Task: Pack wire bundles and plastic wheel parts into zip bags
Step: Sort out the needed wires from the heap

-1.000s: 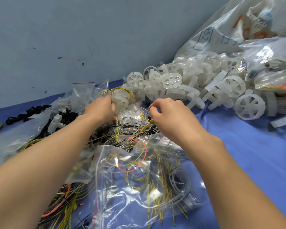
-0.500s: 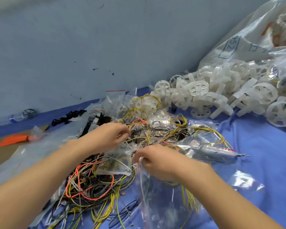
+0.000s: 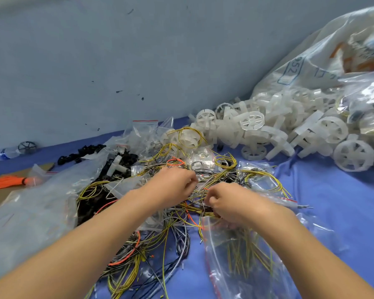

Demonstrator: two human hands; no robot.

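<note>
A tangled pile of yellow, black, grey and orange wires (image 3: 160, 234) lies on the blue cloth in front of me. My left hand (image 3: 173, 186) is curled over the top of the pile and its fingertips pinch some wires. Close beside it, my right hand (image 3: 227, 203) grips the mouth of a clear zip bag (image 3: 242, 262) that has yellow wires inside and lies toward me. The two hands nearly touch. White plastic wheel parts (image 3: 268, 130) are heaped at the back right.
A big printed sack (image 3: 333, 57) leans on the wall at the right, with filled clear bags (image 3: 367, 100) in front of it. Empty zip bags (image 3: 143, 134) and black parts (image 3: 84, 152) lie behind the wires. An orange bundle (image 3: 7, 182) and plastic sheeting (image 3: 30, 212) are at the left.
The view has tilted and pulled back. Both hands came back from the far side of the pile toward me and closer together; the right hand took hold of the zip bag's mouth.
</note>
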